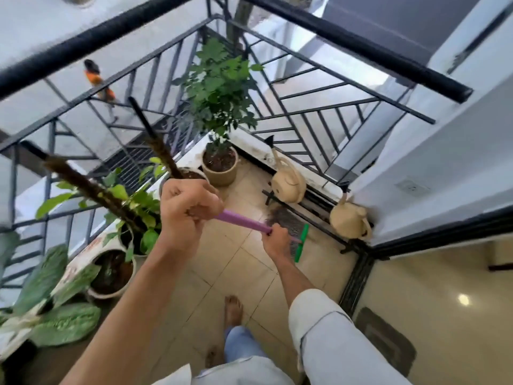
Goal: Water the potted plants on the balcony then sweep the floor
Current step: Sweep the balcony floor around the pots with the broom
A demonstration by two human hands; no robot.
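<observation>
I hold a broom with a purple handle (240, 221) in both hands. My left hand (186, 211) grips the handle's top end, and my right hand (276, 240) grips it lower down, near the green head (301, 243). The dark bristles (286, 218) rest on the tiled floor (236, 262) close to the railing's base. Potted plants line the left side: a leafy shrub in a beige pot (220, 169), a climber on a moss pole (91, 187), and a white pot (111, 273). Two beige watering cans (288, 183) (349, 222) stand by the right railing.
A black metal railing (319, 107) encloses the balcony on two sides. A white wall (444, 162) and a door sill (358, 279) lie to the right, with a mat (385, 340) inside. My bare foot (233, 307) stands on the tiles. A person (98, 81) walks on the ground far below.
</observation>
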